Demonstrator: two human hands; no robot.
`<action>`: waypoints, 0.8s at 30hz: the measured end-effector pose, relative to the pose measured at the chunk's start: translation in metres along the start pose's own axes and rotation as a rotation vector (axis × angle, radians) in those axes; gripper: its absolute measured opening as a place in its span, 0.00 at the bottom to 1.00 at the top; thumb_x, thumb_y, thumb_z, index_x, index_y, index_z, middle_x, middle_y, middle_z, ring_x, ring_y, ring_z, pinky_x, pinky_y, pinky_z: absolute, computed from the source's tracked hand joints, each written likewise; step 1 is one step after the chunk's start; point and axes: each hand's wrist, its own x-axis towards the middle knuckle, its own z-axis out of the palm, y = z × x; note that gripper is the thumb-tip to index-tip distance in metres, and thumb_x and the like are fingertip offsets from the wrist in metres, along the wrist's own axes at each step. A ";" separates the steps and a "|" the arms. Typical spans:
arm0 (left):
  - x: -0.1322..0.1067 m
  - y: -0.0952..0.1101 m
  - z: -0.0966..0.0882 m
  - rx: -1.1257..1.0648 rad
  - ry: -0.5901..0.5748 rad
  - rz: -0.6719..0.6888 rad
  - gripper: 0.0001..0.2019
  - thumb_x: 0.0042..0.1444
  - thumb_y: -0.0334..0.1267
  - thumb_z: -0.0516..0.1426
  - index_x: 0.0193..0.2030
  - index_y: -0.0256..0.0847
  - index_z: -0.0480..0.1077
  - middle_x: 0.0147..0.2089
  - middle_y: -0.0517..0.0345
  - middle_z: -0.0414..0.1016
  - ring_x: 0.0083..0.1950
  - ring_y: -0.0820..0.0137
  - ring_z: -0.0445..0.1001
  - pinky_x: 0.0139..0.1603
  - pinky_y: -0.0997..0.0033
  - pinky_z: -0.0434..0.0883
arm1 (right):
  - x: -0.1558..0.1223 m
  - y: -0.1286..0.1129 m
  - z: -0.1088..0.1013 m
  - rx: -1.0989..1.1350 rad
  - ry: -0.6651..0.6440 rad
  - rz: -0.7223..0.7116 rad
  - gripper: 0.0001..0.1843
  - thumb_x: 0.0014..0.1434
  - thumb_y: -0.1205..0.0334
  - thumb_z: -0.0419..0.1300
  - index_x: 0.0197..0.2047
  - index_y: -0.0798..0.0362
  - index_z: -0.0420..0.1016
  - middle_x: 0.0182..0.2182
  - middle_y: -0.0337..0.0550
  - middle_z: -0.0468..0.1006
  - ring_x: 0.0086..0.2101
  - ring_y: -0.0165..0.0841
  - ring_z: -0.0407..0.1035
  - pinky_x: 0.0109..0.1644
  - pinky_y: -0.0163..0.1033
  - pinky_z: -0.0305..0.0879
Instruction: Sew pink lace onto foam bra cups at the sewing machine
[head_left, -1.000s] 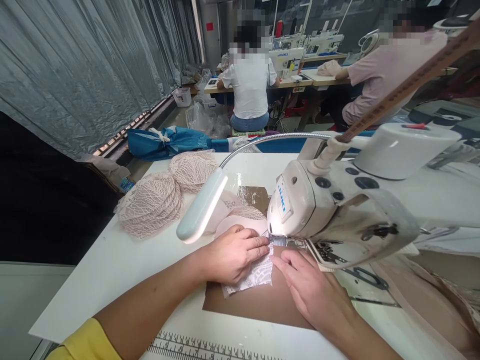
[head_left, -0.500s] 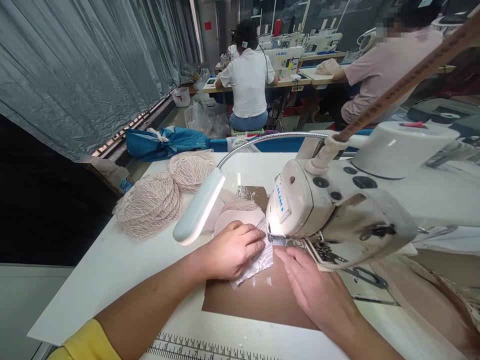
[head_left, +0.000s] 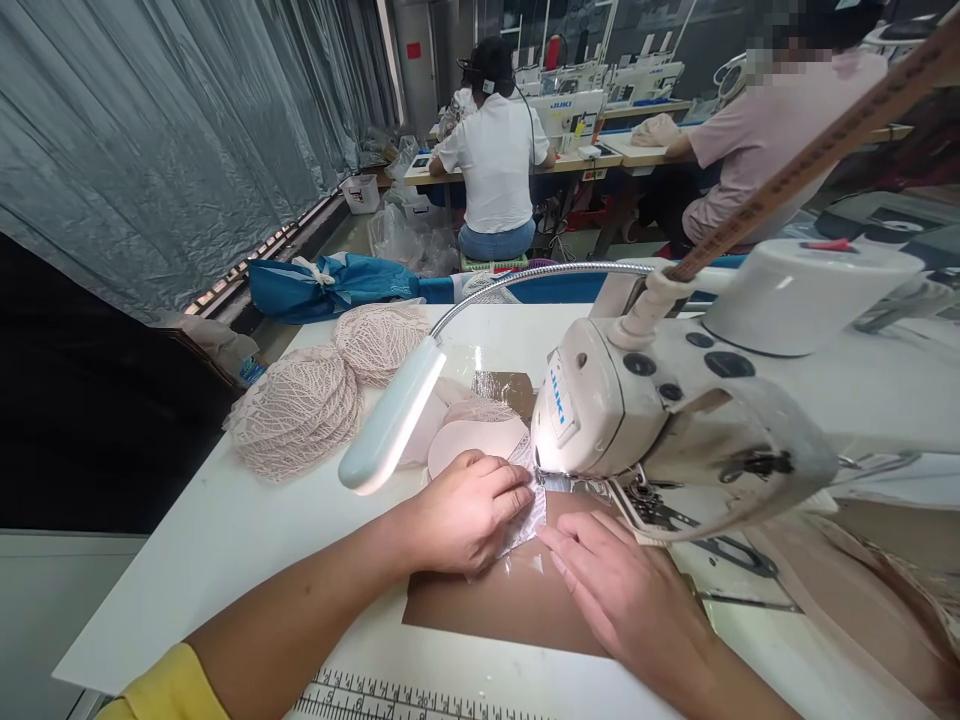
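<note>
A piece of white lace fabric [head_left: 529, 527] lies under the needle area of the sewing machine [head_left: 577, 400], partly hidden by my hands. With fingers bent and pressed together, my left hand [head_left: 469, 510] holds the lace down just left of the needle. My right hand [head_left: 626, 575] rests on the brown sheet [head_left: 495, 605], its fingertips closed at the lace's lower right edge. Behind my left hand, a smooth pale pink cup piece [head_left: 469, 437] adjoins the lace. The presser foot is mostly hidden by the machine head.
Stacked lace cups [head_left: 296, 415] stand left on the white table [head_left: 187, 560]. A lamp [head_left: 390, 420] hangs over my left forearm. A thread cone [head_left: 814, 300] sits behind the machine, and beige fabric [head_left: 847, 600] lies right. A ruler strip [head_left: 405, 695] runs along the front. Two people sit beyond.
My right hand has come down and left to the lace's lower edge. The lace has moved away from me toward the needle, and my left fingers cover more of it.
</note>
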 end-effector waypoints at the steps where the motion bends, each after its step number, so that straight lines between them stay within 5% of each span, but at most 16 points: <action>1: 0.001 0.001 0.000 0.000 0.009 -0.020 0.15 0.60 0.35 0.52 0.52 0.34 0.68 0.49 0.46 0.72 0.45 0.62 0.68 0.49 0.62 0.64 | 0.000 0.000 0.000 -0.001 0.024 0.004 0.17 0.61 0.72 0.47 0.44 0.54 0.76 0.30 0.43 0.77 0.30 0.32 0.68 0.33 0.36 0.61; 7: 0.008 0.007 0.011 0.068 0.028 -0.102 0.15 0.65 0.36 0.48 0.31 0.36 0.71 0.29 0.54 0.70 0.31 0.68 0.66 0.34 0.68 0.63 | -0.006 0.005 0.007 -0.028 0.096 0.067 0.17 0.63 0.69 0.48 0.45 0.53 0.77 0.38 0.47 0.80 0.30 0.31 0.72 0.32 0.36 0.63; 17: 0.007 0.001 0.010 -0.261 0.127 -0.166 0.10 0.57 0.33 0.51 0.27 0.38 0.69 0.25 0.57 0.71 0.28 0.71 0.68 0.35 0.73 0.66 | -0.005 0.006 0.009 0.003 0.115 0.169 0.16 0.65 0.66 0.47 0.46 0.49 0.75 0.41 0.44 0.79 0.32 0.32 0.71 0.34 0.36 0.63; 24: 0.006 0.002 0.009 -0.411 0.128 -0.283 0.11 0.59 0.33 0.51 0.24 0.38 0.64 0.24 0.60 0.67 0.27 0.74 0.64 0.32 0.76 0.63 | 0.003 -0.006 0.004 -0.001 -0.115 0.038 0.14 0.63 0.65 0.48 0.44 0.50 0.74 0.29 0.40 0.71 0.27 0.33 0.65 0.30 0.38 0.57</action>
